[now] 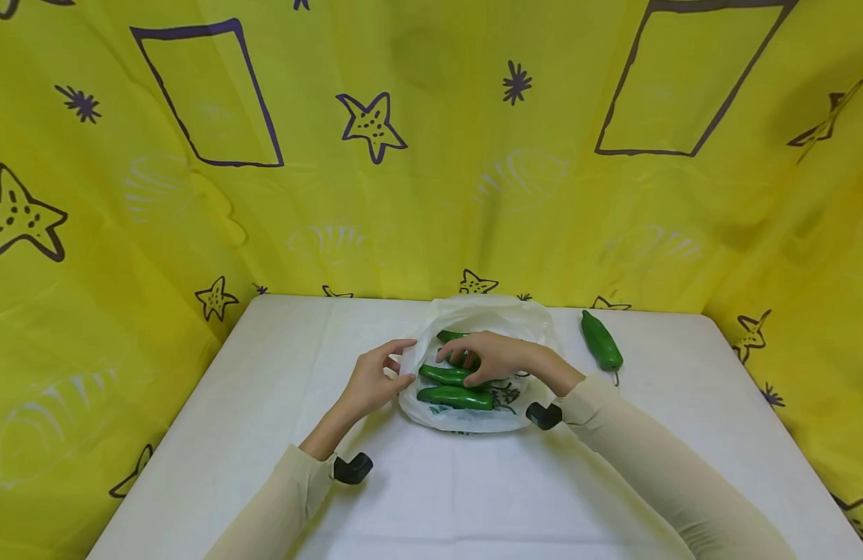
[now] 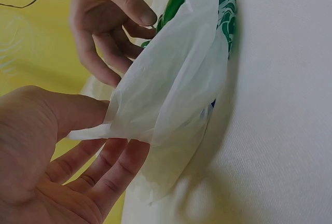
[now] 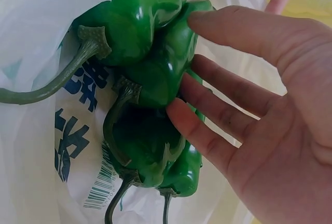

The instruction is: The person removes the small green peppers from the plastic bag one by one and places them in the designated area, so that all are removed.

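Evidently, the left hand [image 1: 375,379] pinches the left rim of a translucent white plastic bag [image 1: 466,422]; the right hand [image 1: 499,355], fingers spread, touches glossy green peppers [image 1: 455,398] inside. Choosing one seems underway, calling next for a firmer grip.

Bold dark-blue lettering [image 3: 72,136] is showing on the white plastic bag [image 3: 26,151], just beside the stem ends of the green peppers [image 3: 132,32], but folds and peppers are covering parts, so no whole word is coming through. A barcode [image 3: 101,185] is lying near the peppers' stems, its digits staying too small for reading. Green printing [image 2: 226,14] is appearing on the bag beside the peppers, without legible words.
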`<action>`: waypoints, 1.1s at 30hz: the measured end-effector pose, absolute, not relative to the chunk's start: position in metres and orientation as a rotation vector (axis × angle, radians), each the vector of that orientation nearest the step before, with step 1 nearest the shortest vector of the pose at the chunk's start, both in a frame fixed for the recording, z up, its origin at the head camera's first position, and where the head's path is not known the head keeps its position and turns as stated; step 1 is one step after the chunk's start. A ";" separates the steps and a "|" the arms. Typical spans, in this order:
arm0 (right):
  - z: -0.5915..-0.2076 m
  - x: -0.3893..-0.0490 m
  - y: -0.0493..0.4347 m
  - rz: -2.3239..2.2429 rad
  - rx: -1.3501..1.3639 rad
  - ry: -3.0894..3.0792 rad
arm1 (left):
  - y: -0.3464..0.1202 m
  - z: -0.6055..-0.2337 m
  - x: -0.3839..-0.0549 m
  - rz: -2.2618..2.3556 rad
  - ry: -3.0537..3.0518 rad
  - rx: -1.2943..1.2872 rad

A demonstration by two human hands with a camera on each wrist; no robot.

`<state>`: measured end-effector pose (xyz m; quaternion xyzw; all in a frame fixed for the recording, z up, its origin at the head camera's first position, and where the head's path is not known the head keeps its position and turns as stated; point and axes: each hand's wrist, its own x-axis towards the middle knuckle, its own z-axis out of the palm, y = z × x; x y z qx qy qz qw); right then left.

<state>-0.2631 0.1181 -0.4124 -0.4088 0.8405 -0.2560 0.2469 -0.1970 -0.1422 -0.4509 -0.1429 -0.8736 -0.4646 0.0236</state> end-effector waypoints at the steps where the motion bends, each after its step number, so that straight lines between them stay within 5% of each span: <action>1: -0.413 -0.263 0.118 -0.685 -1.117 2.295 | -0.142 -0.451 -0.197 -1.440 -2.705 -0.441; 33: -0.417 -0.254 0.107 -0.451 -1.235 2.438 | -0.141 -0.454 -0.198 -1.423 -2.701 -0.454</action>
